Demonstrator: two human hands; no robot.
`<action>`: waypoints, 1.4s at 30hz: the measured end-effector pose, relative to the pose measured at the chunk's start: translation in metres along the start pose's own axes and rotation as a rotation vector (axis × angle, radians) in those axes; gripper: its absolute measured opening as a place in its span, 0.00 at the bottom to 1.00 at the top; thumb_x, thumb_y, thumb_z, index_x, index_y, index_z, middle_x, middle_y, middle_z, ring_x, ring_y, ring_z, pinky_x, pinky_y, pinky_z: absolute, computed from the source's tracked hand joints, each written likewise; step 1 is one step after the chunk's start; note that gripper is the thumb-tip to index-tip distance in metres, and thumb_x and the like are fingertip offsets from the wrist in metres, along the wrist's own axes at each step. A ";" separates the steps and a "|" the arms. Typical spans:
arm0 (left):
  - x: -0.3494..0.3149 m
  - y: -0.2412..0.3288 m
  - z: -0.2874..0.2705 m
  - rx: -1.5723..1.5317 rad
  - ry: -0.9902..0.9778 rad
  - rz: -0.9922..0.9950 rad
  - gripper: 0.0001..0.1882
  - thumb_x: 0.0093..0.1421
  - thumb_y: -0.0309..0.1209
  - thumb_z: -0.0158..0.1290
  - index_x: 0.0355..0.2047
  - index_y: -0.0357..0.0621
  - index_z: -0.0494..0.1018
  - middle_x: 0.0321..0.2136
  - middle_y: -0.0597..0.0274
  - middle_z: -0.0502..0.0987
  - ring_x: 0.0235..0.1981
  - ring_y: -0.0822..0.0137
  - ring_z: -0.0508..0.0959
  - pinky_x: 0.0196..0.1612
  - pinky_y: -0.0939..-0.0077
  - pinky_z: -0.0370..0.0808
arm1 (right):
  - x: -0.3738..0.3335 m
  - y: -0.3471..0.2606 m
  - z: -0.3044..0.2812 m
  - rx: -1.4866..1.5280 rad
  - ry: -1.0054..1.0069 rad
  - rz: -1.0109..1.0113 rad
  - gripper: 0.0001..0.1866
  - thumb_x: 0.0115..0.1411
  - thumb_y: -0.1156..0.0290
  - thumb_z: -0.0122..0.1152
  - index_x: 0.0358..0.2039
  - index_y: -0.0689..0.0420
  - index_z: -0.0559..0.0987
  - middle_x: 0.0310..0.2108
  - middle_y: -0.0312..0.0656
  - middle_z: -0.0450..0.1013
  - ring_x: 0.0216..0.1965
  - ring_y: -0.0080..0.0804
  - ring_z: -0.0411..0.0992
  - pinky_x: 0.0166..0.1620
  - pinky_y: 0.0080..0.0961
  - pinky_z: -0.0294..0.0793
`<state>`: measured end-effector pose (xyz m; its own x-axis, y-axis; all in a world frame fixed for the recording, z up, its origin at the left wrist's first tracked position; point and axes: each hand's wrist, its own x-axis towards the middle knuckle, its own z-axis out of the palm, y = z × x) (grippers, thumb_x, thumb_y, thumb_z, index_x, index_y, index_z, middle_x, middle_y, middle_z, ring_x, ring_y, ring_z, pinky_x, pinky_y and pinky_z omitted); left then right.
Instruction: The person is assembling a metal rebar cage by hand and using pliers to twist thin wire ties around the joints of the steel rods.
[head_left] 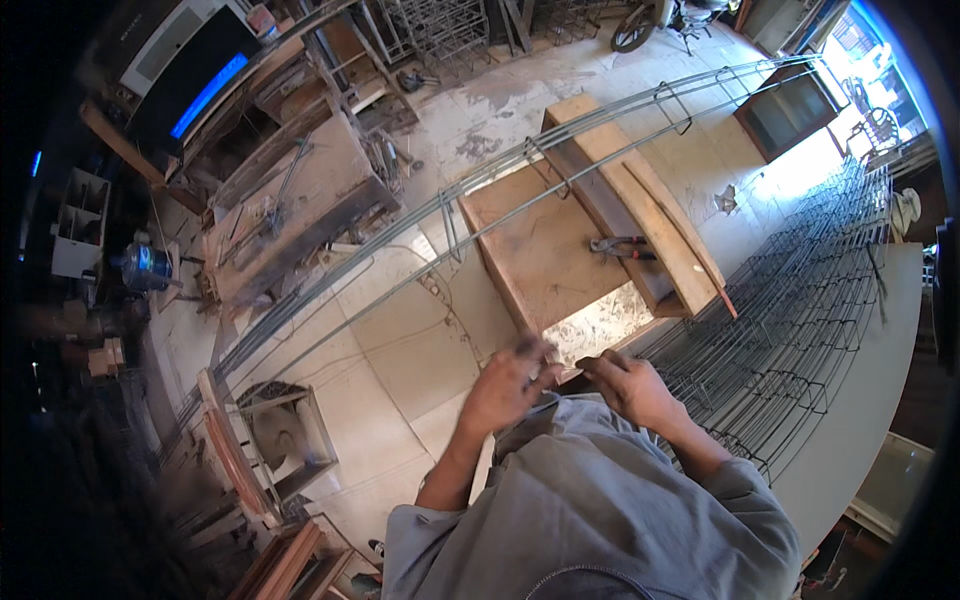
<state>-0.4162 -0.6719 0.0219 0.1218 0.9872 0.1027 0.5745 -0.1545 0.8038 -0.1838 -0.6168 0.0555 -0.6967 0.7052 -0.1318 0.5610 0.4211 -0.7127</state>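
My left hand (505, 390) is held in front of my body with its fingers curled toward the thumb. Close on its right, my right hand (632, 390) has its fingertips pinched together. Whatever either hand holds is too small to make out. Just beyond the hands stands a wooden workbench (530, 235) with a raised plank along its right side. Pincers with dark and red handles (625, 248) lie on it. Long steel bars (430, 208) with bent wire stirrups (672, 108) span across the bench, well past both hands.
Stacked steel rebar cages (780, 330) fill the right side. At left stand a cluttered wooden table (310, 200) and a blue water jug (145, 267). A wooden frame (290, 440) stands on the tiled floor (390, 370) at lower left. A motorbike wheel (631, 30) shows at the back.
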 end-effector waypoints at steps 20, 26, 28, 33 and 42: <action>0.054 0.052 0.090 -1.026 0.585 -0.374 0.20 0.64 0.31 0.57 0.52 0.31 0.71 0.43 0.51 0.79 0.43 0.65 0.80 0.51 0.73 0.76 | 0.004 0.046 0.006 0.449 0.427 0.165 0.08 0.66 0.72 0.54 0.40 0.63 0.77 0.26 0.45 0.76 0.23 0.24 0.71 0.28 0.23 0.70; 0.056 0.060 0.096 -0.934 0.689 -0.521 0.13 0.63 0.30 0.57 0.45 0.34 0.74 0.32 0.55 0.81 0.33 0.68 0.81 0.42 0.75 0.78 | -0.002 0.068 -0.014 0.254 0.504 -0.024 0.07 0.62 0.80 0.56 0.40 0.62 0.78 0.28 0.50 0.75 0.26 0.40 0.78 0.28 0.32 0.74; 0.059 0.060 0.101 -0.955 0.675 -0.528 0.13 0.63 0.31 0.58 0.43 0.35 0.75 0.33 0.55 0.81 0.34 0.68 0.81 0.42 0.75 0.78 | -0.008 0.074 -0.013 0.277 0.492 -0.025 0.07 0.61 0.80 0.57 0.40 0.62 0.78 0.28 0.49 0.75 0.25 0.40 0.78 0.28 0.34 0.74; 0.065 0.027 0.127 -1.322 0.634 -0.505 0.11 0.63 0.28 0.58 0.43 0.36 0.75 0.33 0.60 0.79 0.34 0.71 0.78 0.42 0.77 0.76 | -0.009 0.086 -0.019 0.269 0.443 -0.033 0.05 0.61 0.78 0.57 0.37 0.62 0.79 0.27 0.48 0.75 0.25 0.41 0.74 0.29 0.31 0.72; 0.084 0.004 0.148 -1.552 0.454 -0.492 0.08 0.62 0.25 0.57 0.42 0.40 0.75 0.32 0.66 0.77 0.35 0.74 0.76 0.43 0.78 0.72 | 0.024 0.091 -0.009 0.466 0.439 0.158 0.08 0.61 0.75 0.59 0.42 0.60 0.75 0.32 0.51 0.77 0.23 0.43 0.76 0.26 0.35 0.73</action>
<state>-0.2837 -0.5955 -0.0532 -0.1977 0.8999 -0.3887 -0.8292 0.0579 0.5559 -0.1451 -0.5563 -0.0062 -0.3191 0.9470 -0.0359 0.3204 0.0721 -0.9445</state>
